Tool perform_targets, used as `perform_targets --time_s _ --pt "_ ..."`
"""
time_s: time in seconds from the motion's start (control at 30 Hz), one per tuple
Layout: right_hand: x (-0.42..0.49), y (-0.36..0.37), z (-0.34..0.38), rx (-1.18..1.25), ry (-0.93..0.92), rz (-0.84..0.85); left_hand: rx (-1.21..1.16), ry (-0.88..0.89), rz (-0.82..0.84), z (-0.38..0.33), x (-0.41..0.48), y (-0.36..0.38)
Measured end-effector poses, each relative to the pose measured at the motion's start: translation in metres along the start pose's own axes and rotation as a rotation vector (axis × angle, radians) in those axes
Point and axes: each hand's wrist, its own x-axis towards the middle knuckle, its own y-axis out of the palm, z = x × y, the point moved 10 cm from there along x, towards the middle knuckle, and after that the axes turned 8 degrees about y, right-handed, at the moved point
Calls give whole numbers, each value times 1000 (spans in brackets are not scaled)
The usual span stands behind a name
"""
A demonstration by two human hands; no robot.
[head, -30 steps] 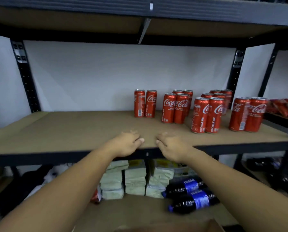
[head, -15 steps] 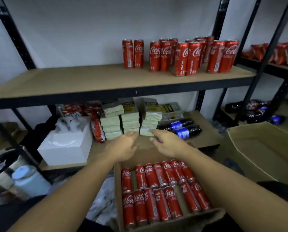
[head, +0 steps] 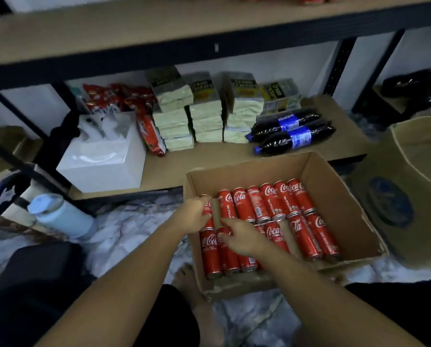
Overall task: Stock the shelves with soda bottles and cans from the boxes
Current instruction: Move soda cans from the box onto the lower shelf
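**Both hands down in the box of red cans**

An open box [head: 334,196] of plain brown cardboard sits on the floor in front of the shelving, its edges soft and a little ragged. Inside lie slim red cans [head: 279,204] with white lettering and silver ends, set on their sides in two rows, one behind the other.

The left hand [head: 194,216] is at the left end of the back row, fingers curled over the end can [head: 207,207] and gripping it. The right hand [head: 244,237] lies palm down just beside it over the front row, thumb and fingers bent and touching the cans; whether it has closed round one I cannot tell.

Behind the box, the lower shelf [head: 339,149] is a flat brown board in a dark metal frame. On it two dark bottles [head: 292,132] with blue labels lie on their sides, touching each other. To their left stand stacks of pale green packets [head: 204,116], then glossy red bags [head: 147,121], then a square white tissue box [head: 101,164]. The upper shelf [head: 159,28] runs across the top of the view.

A rounded pale blue flask [head: 59,216] lies on the floor at the left. A second cardboard box [head: 409,196] stands to the right. The floor covering [head: 124,234] is white with grey marbling. A bare foot [head: 189,279] rests by the box's near left corner.
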Motion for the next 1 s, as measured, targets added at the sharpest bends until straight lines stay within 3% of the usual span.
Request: perform_targets --time_s 0.27,0.47,0.8,1.0 --pt "74 67 -34 207 186 98 -63 -210 165 53 80 69" --pt "101 89 -43 250 223 81 -184 -477 102 102 96 102" --pt "103 97 -45 90 187 4 -189 -470 36 121 116 112" --pt "105 99 -52 -113 286 -64 -285 -473 41 124 124 119"
